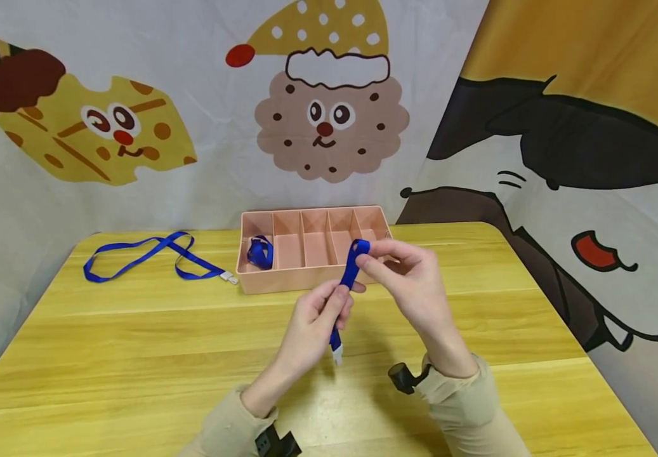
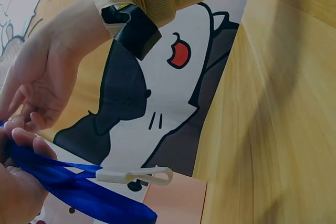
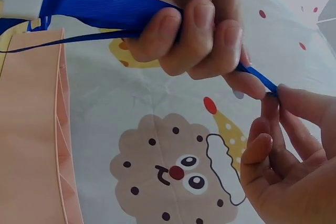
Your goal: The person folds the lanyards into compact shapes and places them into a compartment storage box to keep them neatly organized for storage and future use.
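Note:
My left hand (image 1: 316,317) grips a folded blue lanyard (image 1: 350,266) above the table, its fingers curled round the strap. A white plastic clip (image 2: 134,176) hangs from the lower end of that lanyard, below the left fist in the head view. At the upper end, my right hand (image 1: 414,285) pinches the strap's looped fold between thumb and index finger. In the right wrist view the strap (image 3: 105,8) runs through the left fingers to the right fingertips.
Behind the hands stands a pink tray (image 1: 306,279) with several compartments; a rolled-up blue lanyard (image 1: 260,252) lies in its leftmost one. Left of the tray another blue lanyard (image 1: 140,259) lies loosely looped on the wooden table (image 1: 134,355), its white clip close to the tray. A cartoon-printed cloth (image 1: 209,76) hangs behind.

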`<state>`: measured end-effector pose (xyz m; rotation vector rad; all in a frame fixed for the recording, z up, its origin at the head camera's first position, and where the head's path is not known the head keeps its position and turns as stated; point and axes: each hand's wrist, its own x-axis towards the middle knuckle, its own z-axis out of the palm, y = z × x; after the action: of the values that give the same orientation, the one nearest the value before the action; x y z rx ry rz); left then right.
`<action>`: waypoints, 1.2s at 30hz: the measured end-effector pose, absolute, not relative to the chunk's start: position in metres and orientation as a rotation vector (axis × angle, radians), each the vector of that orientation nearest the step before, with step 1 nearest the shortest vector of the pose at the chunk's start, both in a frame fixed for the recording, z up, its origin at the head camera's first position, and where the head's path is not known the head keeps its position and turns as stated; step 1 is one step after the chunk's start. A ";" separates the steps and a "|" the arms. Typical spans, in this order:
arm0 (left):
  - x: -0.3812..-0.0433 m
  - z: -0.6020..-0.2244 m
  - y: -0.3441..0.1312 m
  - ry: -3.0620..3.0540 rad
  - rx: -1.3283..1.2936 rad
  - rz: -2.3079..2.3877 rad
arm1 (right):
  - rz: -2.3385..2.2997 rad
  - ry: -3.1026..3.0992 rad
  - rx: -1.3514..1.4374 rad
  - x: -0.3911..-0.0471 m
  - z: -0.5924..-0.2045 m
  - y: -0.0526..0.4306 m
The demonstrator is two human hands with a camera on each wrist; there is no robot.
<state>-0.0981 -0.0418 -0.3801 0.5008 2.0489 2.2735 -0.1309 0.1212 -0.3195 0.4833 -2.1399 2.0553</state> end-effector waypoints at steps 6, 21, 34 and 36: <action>-0.098 -0.382 -0.041 2.066 0.524 2.253 | 2.015 -2.124 0.427 -0.131 -0.319 0.122; -0.098 -0.382 -0.043 2.067 0.497 2.252 | 1.985 -2.185 0.386 -0.131 -0.317 0.122; -0.097 -0.381 -0.042 2.075 0.492 2.238 | 1.902 -2.213 0.432 -0.134 -0.316 0.127; -0.097 -0.382 -0.041 2.081 0.496 2.236 | 1.869 -2.244 0.428 -0.134 -0.315 0.127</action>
<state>-0.0974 -0.0411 -0.3818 0.4959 2.0805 2.2356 -0.1335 0.1274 -0.3151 0.4283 -2.2438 1.8694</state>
